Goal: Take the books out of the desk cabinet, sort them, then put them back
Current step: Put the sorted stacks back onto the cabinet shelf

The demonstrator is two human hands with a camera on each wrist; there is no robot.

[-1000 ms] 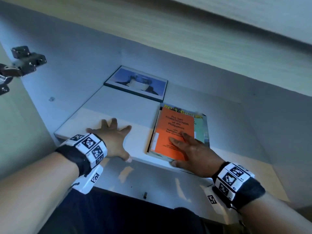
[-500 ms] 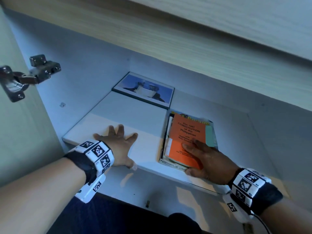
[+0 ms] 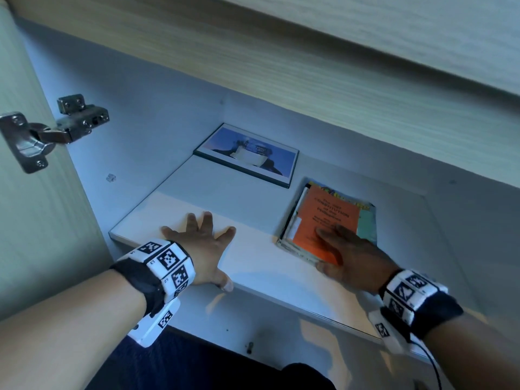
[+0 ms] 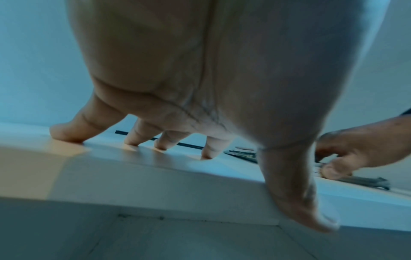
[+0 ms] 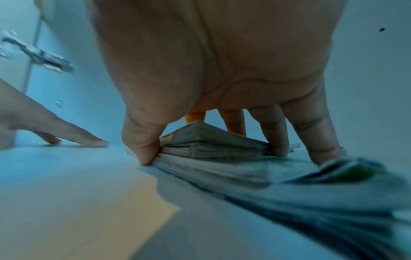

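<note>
A stack of books point(image 3: 365, 218) lies flat on the right part of the white cabinet shelf point(image 3: 247, 204), topped by an orange paperback point(image 3: 329, 212). My right hand point(image 3: 349, 251) holds the stack's near edge. Its fingers lie on the orange cover and its thumb point(image 5: 144, 151) presses the near left corner of the stack point(image 5: 211, 146). My left hand point(image 3: 202, 243) rests flat on the shelf's front left, fingers spread and holding nothing; the left wrist view shows its fingertips point(image 4: 131, 139) on the board.
A framed picture point(image 3: 247, 154) lies flat at the back of the shelf. The open cabinet door with its metal hinge point(image 3: 50, 130) stands to the left. The underside of the wooden desktop point(image 3: 281, 66) hangs low overhead. Cabinet walls close in on the left and right.
The stack, which overhung the shelf's front edge, has slid deeper onto the shelf with my right hand on it. My left hand has stayed flat in place.
</note>
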